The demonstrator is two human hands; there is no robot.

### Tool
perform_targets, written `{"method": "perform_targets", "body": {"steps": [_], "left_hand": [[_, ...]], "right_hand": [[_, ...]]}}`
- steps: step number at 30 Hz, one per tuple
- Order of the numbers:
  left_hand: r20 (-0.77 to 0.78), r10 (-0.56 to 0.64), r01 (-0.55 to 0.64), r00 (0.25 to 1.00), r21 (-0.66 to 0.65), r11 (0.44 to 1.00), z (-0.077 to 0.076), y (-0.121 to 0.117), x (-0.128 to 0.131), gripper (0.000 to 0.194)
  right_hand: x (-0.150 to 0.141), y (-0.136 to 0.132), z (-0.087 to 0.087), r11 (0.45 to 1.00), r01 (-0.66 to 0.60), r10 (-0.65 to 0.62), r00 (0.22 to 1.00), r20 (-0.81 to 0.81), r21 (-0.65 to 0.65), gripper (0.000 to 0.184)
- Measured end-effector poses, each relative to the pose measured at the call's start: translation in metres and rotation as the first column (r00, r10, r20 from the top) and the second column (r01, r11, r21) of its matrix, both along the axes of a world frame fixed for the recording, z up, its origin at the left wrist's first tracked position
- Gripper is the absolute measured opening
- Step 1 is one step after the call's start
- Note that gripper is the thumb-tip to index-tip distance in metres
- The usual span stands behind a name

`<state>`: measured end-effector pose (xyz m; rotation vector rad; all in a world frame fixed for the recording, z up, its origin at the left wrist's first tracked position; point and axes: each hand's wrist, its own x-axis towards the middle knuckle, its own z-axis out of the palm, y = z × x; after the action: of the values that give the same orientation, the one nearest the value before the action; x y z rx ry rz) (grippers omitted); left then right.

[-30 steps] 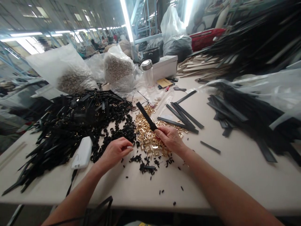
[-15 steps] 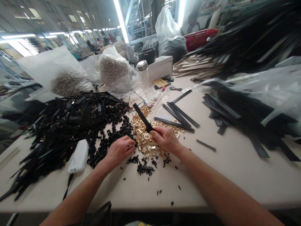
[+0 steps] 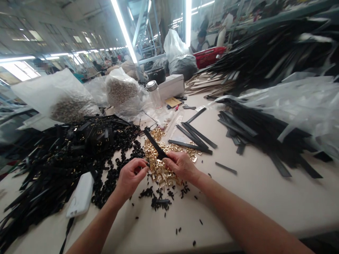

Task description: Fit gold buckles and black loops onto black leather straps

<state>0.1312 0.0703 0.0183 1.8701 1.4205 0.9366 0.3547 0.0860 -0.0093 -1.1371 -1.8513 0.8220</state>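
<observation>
My right hand is closed on a black strap, which slants up and to the left over a heap of gold-coloured buckles. Close by on the left, my left hand has its thumb and forefinger pinched together. A small dark bit shows at those fingertips, too small to name. Beside that hand lies a pile of small black loops. Short black pieces are scattered just below the buckles. Several flat black strips lie beyond my right hand.
A large heap of black straps with buckles covers the left side, near a white power bank with a cord. Farther back stand a glass bottle, filled plastic bags and a white box. More black strips lie at right under plastic.
The left thumb and forefinger have closed into a pinch beside the black loops. My right hand still holds the strap over the buckles. The whole view has shifted slightly.
</observation>
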Motion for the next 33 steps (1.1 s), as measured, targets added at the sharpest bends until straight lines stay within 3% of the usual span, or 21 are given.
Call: {"method": "perform_targets", "body": {"steps": [4, 9, 16, 19, 24, 33], "left_hand": [[0.386, 0.139, -0.032, 0.912, -0.272, 0.962, -0.005, 0.002, 0.017, 0.018], [0.598, 0.262, -0.016, 0.758, -0.385, 0.923, -0.018, 0.002, 0.037, 0.023], [0.668, 0.316, -0.067, 0.674, -0.370, 0.926, -0.017, 0.000, 0.044, 0.025], [0.685, 0.331, -0.072, 0.649, -0.377, 0.923, -0.017, 0.001, 0.044, 0.025], [0.670, 0.311, -0.055, 0.674, -0.375, 0.926, -0.019, 0.001, 0.043, 0.024], [0.664, 0.272, -0.030, 0.696, -0.352, 0.935, -0.021, 0.001, 0.037, 0.024]], "right_hand": [[-0.002, -0.002, -0.001, 1.000, -0.010, 0.010, 1.000, 0.010, -0.006, 0.030], [-0.004, -0.004, -0.002, 0.999, -0.034, 0.034, 0.999, -0.001, -0.023, 0.028], [-0.004, -0.003, 0.000, 0.997, -0.008, 0.001, 0.996, -0.086, -0.075, 0.030], [-0.004, -0.001, -0.001, 0.997, 0.001, -0.003, 1.000, -0.029, -0.076, 0.027], [-0.004, -0.001, 0.000, 1.000, -0.015, 0.017, 0.995, 0.095, -0.024, 0.024], [-0.002, 0.000, 0.002, 0.999, -0.049, 0.051, 0.991, 0.125, -0.025, 0.022]]}}
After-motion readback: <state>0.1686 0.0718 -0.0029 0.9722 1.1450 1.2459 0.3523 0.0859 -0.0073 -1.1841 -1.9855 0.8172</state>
